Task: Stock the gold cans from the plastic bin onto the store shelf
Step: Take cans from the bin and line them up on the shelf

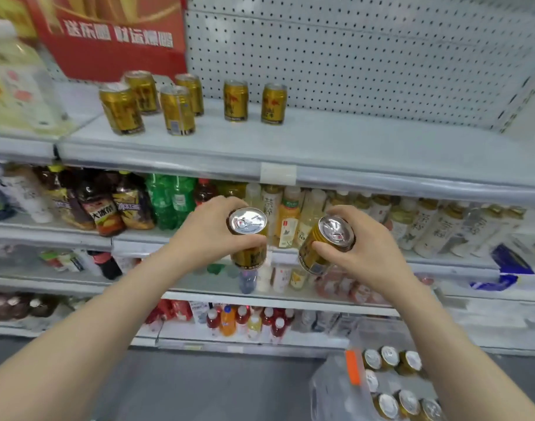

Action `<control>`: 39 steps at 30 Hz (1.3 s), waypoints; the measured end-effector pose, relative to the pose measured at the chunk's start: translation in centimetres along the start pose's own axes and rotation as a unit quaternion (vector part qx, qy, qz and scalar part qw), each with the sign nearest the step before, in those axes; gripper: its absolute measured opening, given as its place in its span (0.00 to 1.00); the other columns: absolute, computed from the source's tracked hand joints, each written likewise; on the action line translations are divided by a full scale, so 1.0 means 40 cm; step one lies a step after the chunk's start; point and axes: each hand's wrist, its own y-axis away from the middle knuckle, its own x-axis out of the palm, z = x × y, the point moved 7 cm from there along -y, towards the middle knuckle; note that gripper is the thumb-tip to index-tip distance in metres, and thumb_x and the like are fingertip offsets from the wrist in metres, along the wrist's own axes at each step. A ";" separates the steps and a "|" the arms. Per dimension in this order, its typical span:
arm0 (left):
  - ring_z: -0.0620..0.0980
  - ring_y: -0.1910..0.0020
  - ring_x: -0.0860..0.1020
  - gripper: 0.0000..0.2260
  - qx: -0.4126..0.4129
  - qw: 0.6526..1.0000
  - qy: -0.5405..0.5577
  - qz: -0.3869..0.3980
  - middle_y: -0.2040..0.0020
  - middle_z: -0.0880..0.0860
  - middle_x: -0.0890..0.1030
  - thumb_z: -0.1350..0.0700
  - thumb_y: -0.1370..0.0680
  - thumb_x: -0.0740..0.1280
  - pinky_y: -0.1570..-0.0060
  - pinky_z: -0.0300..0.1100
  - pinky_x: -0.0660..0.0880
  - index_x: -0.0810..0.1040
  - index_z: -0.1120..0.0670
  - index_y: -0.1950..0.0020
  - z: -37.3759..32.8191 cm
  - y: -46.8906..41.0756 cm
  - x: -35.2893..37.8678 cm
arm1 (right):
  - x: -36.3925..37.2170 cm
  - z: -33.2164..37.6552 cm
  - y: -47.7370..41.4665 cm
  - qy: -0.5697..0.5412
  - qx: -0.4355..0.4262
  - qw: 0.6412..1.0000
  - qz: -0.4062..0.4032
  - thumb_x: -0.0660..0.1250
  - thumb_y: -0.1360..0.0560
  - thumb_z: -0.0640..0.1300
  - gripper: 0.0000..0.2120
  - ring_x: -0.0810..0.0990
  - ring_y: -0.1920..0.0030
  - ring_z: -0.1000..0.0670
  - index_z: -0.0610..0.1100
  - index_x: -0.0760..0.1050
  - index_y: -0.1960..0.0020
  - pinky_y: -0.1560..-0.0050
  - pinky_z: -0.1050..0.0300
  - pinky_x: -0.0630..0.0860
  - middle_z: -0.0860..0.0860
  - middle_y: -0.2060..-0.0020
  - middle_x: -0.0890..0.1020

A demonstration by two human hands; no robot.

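Left hand (211, 235) grips left-held can (248, 253), upright, fingers (245, 243) wrapped round its body. Right hand (366, 253) grips right-held can (316, 253), tilted with its top to the right, fingers (327, 250) curled round it. Both cans are in the air, near side of the store shelf (321, 147). Six gold cans (178, 110) stand far left on that shelf. Plastic bin (330, 387) sits near right on the floor with bin cans (390, 357) inside.

Six cans (178, 110) fill the left part of my shelf (366, 147): four bunched together, then two singles near the pegboard (351, 62). Right of the last can (274, 104) the shelf lies open to the end panel (524, 95), and along its front edge too. A red box (114, 41) and a bottle (14, 77) block the far left.
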 end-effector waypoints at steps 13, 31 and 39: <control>0.42 0.52 0.77 0.23 -0.036 0.994 0.016 -0.101 0.49 0.43 0.79 0.36 0.31 0.72 0.56 0.41 0.77 0.75 0.46 0.42 0.008 -0.251 -0.339 | -0.160 0.176 -0.342 -0.018 -0.101 0.994 -0.046 0.72 0.31 0.56 0.23 0.78 0.50 0.55 0.55 0.73 0.37 0.49 0.57 0.76 0.57 0.48 0.80; 0.49 0.47 0.78 0.32 -0.104 0.991 -0.028 -0.077 0.44 0.48 0.81 0.34 0.35 0.71 0.48 0.48 0.78 0.76 0.49 0.37 0.118 -0.583 -0.241 | -0.073 0.068 -0.701 -0.010 -0.109 0.994 -0.007 0.71 0.32 0.57 0.23 0.77 0.50 0.53 0.55 0.73 0.38 0.53 0.60 0.72 0.56 0.49 0.78; 0.46 0.50 0.78 0.28 -0.109 0.993 -0.022 -0.050 0.47 0.46 0.81 0.36 0.34 0.70 0.53 0.45 0.78 0.76 0.46 0.37 0.160 -0.607 -0.232 | -0.004 0.075 -0.789 0.000 -0.119 0.993 0.028 0.69 0.31 0.56 0.22 0.76 0.48 0.51 0.55 0.73 0.38 0.50 0.56 0.73 0.54 0.47 0.79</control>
